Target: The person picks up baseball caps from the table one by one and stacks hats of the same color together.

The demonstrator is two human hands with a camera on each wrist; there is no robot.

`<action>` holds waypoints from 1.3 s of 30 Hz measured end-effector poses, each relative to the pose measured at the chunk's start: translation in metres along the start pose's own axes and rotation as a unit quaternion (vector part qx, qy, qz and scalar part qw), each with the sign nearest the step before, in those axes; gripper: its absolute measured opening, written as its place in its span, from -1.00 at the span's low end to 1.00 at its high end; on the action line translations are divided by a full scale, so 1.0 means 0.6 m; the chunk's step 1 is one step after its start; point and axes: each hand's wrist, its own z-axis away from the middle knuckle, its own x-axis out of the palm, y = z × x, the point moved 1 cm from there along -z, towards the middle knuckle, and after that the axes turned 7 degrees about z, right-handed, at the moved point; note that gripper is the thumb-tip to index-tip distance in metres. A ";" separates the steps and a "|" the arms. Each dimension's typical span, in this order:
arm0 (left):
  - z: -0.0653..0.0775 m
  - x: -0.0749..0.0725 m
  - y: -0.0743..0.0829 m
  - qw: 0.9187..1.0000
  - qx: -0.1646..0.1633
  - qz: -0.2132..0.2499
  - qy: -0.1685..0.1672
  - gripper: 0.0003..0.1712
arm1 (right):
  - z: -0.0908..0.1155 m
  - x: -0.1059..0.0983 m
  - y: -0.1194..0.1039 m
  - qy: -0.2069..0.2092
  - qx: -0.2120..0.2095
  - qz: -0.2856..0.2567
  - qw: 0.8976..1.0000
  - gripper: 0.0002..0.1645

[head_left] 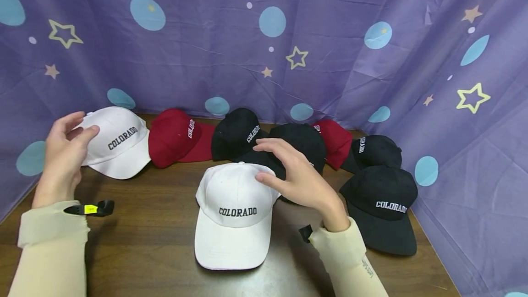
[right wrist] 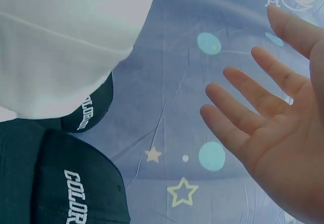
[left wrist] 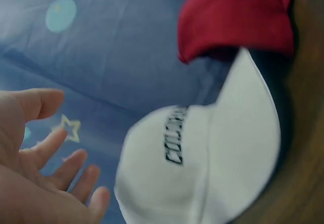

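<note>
At the left of the head view my left hand [head_left: 66,150] is beside the crown of a white baseball cap [head_left: 111,139] lettered COLORADO. The left wrist view shows that hand's fingers [left wrist: 66,171] spread loosely, with a gap between them and the white cap [left wrist: 167,173]. A second white cap [head_left: 237,214] sits at the front middle, its brim towards me. Over the right side of its crown hovers my right hand [head_left: 303,175], holding nothing. In the right wrist view its fingers [right wrist: 248,97] are extended, apart from the white cap [right wrist: 66,47].
Along the back of the wooden table [head_left: 144,233] sit a red cap [head_left: 173,139], a black cap [head_left: 235,134], another black cap [head_left: 301,143] partly behind my right hand, and a second red cap [head_left: 336,143]. Two more black caps [head_left: 377,150] stand at the right. A purple curtain [head_left: 198,35] surrounds the table.
</note>
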 end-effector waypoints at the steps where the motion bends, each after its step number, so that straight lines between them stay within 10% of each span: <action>1: -0.003 -0.004 -0.007 1.000 -0.011 -0.005 0.004 -0.26 | 0.000 0.001 -0.002 -0.001 -0.001 0.000 1.000 -0.35; 21: -0.033 -0.052 -0.084 0.995 -0.052 -0.037 -0.070 0.06 | -0.009 0.056 -0.037 -0.060 -0.044 0.038 0.996 -0.14; 31: -0.031 -0.074 -0.085 0.990 -0.096 -0.099 0.011 0.00 | -0.008 0.070 -0.040 -0.088 -0.043 0.051 0.994 -0.12; 39: -0.022 -0.092 -0.081 0.983 -0.172 -0.052 -0.024 -0.15 | -0.008 0.067 -0.038 -0.091 -0.037 0.054 0.994 -0.13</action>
